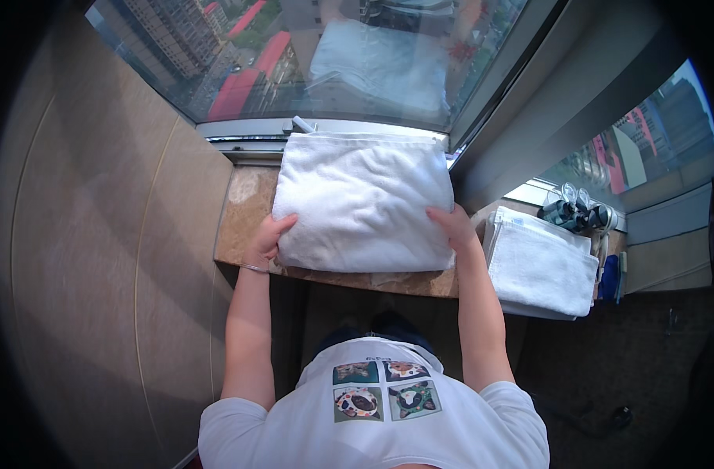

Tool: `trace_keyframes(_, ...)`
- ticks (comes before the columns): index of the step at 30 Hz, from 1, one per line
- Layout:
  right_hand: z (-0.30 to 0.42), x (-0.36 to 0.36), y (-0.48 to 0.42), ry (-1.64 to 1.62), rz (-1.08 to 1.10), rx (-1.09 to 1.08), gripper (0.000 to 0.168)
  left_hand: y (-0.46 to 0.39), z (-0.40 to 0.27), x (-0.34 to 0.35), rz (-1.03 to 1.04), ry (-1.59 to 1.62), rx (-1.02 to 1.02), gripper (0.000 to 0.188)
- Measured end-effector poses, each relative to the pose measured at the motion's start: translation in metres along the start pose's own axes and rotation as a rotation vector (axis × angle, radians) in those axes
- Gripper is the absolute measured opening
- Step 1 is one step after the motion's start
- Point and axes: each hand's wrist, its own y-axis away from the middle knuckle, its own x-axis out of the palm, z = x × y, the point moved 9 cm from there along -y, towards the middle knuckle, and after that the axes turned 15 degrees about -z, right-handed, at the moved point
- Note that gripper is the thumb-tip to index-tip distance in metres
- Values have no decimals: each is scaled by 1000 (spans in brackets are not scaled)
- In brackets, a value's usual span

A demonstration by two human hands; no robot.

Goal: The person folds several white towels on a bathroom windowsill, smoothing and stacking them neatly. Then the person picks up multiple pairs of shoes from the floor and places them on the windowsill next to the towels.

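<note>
A folded white towel (366,199) is spread between my two hands over the brown stone window sill (248,205). Its surface is wrinkled. My left hand (270,235) grips the towel's left edge, thumb on top and fingers hidden beneath. At the right edge, my right hand (455,225) holds it the same way. Whether the towel rests on the sill or is raised a little, I cannot tell. To the right of my right arm lies a stack of folded white towels (542,264), overhanging the sill's front edge.
Behind the towel stands a window (263,70) with a handle (303,124) low on its frame. A tiled wall (99,234) borders the left. Several dark bottles (571,214) stand behind the towel stack, with a blue object (610,278) beside it. A grey column (544,117) separates two windows.
</note>
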Motion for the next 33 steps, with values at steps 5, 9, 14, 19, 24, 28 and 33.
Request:
trace_keyframes(5, 2, -30, 86, -258, 139, -20, 52, 67, 3, -21, 228, 31, 64, 48)
trace_keyframes(9, -69, -42, 121, -89, 155, 101, 49, 90, 69, -43, 126, -136, -133, 47)
trace_keyframes(14, -87, -52, 138, -5, -53, -15, 41, 107, 75, -48, 1, -98, 17, 35)
trace_keyframes(19, -34, -50, 189, -115, -19, -265, 35, 147, 48, -56, 75, 95, 144, 30)
trace_keyframes(24, -134, -71, 191, -23, -119, -15, 40, 151, 116, -92, -38, -97, 57, 27)
trace_keyframes(28, -178, -58, 195, -18, -145, 137, 44, 147, 169, -110, -67, -134, 19, 32)
trace_keyframes(33, -165, -48, 170, 76, -206, 12, 44, 135, 130, -71, -173, -166, 268, 36)
